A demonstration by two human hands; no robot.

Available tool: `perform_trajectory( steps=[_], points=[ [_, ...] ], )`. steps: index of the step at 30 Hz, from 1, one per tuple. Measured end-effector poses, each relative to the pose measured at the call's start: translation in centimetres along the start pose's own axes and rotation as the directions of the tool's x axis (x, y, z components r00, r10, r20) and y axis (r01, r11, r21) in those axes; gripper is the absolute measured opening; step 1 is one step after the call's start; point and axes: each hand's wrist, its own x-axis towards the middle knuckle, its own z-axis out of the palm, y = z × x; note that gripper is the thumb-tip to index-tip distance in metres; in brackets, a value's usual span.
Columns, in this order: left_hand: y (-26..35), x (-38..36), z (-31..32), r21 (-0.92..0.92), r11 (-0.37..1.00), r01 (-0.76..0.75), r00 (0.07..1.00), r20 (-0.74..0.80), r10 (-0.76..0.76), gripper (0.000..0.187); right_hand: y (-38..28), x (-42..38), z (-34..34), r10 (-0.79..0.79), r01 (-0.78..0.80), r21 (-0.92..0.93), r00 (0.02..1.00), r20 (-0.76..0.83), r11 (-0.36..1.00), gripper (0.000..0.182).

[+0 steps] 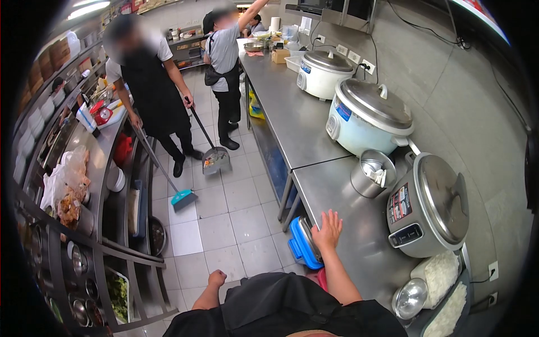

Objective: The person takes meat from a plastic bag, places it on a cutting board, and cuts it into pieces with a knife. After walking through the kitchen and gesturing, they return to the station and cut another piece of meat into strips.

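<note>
My right hand (328, 229) lies with fingers spread at the near edge of the steel table (319, 182). It holds nothing, and a blue-rimmed bin (303, 247) sits just below it beside the table. My left hand (217, 278) hangs low over the tiled floor (216, 238), fingers curled into a loose fist, with nothing visible in it. Close to my right hand on the table are a steel pot (362, 182) with pale utensils inside and a grey rice cooker (432, 208).
Two large cookers (359, 132) stand farther along the table. Cooked rice (443, 278) and a steel bowl (410, 297) are at lower right. Ahead, a person in a black apron (149, 90) holds a broom (182, 199) and dustpan (219, 163); another person (223, 67) raises an arm. Shelving (106, 168) lines the left.
</note>
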Motion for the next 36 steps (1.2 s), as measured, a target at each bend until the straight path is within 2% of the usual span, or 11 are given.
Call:
perform_trajectory(
  steps=[10, 17, 19, 21, 26, 29, 32, 33, 34, 35, 36],
  points=[
    [-2.9, 2.0, -1.5, 0.018, 0.999, -0.029, 0.999, 0.029, 0.029, 0.029, 0.0, -0.1, 0.6, -0.031, 0.028, -0.054, 0.998, -0.053, 0.998, 0.061],
    [-3.7, 2.2, -2.1, 0.067, 0.998, 0.017, 0.998, 0.066, -0.022, 0.030, -0.1, 0.0, 0.8, -0.034, 0.032, -0.050, 0.998, -0.052, 0.998, 0.059],
    [-3.5, 2.2, -1.9, 0.064, 0.997, 0.041, 0.997, 0.062, -0.045, 0.030, -0.2, 0.0, 0.3, -0.021, 0.019, -0.038, 0.999, -0.032, 0.999, 0.059],
    [-2.3, 1.6, -2.3, 0.110, 0.994, -0.021, 0.998, 0.055, 0.015, 0.031, -0.1, 0.0, 0.0, -0.025, 0.024, -0.032, 0.999, -0.036, 0.999, 0.059],
    [1.6, 2.1, -2.7, 0.143, 0.989, -0.039, 0.995, 0.093, 0.025, 0.032, 0.5, -0.1, 0.1, -0.016, 0.016, -0.013, 0.999, -0.045, 1.000, 0.059],
    [4.3, 3.4, -2.7, 0.277, 0.950, -0.143, 0.988, 0.090, 0.122, 0.036, 1.3, -0.2, 0.1, -0.023, 0.025, 0.064, 0.999, -0.035, 0.998, 0.057],
    [7.7, 4.2, -2.6, 0.276, 0.932, -0.236, 0.972, 0.060, 0.229, 0.036, 2.4, -0.3, 0.4, -0.044, 0.108, 0.349, 0.981, -0.187, 0.931, 0.038],
    [8.6, 4.7, -2.4, 0.299, 0.921, -0.249, 0.969, 0.082, 0.235, 0.036, 1.9, -0.3, -0.5, -0.039, 0.169, 0.367, 0.941, -0.337, 0.915, 0.021],
    [9.8, 5.2, -2.1, 0.301, 0.917, -0.261, 0.965, 0.082, 0.248, 0.036, 1.6, -0.5, -1.7, -0.003, 0.131, 0.362, 0.942, -0.334, 0.923, 0.021],
    [10.8, 5.6, -1.5, 0.302, 0.912, -0.277, 0.961, 0.086, 0.264, 0.036, 1.5, -0.9, -3.0, 0.151, -0.045, 0.595, 0.980, -0.130, 0.803, 0.019],
    [11.6, 6.1, -0.8, 0.325, 0.896, -0.302, 0.953, 0.119, 0.278, 0.036, 1.8, -1.4, -3.7, 0.253, -0.235, 0.758, 0.963, 0.096, 0.609, 0.019]
  ],
)
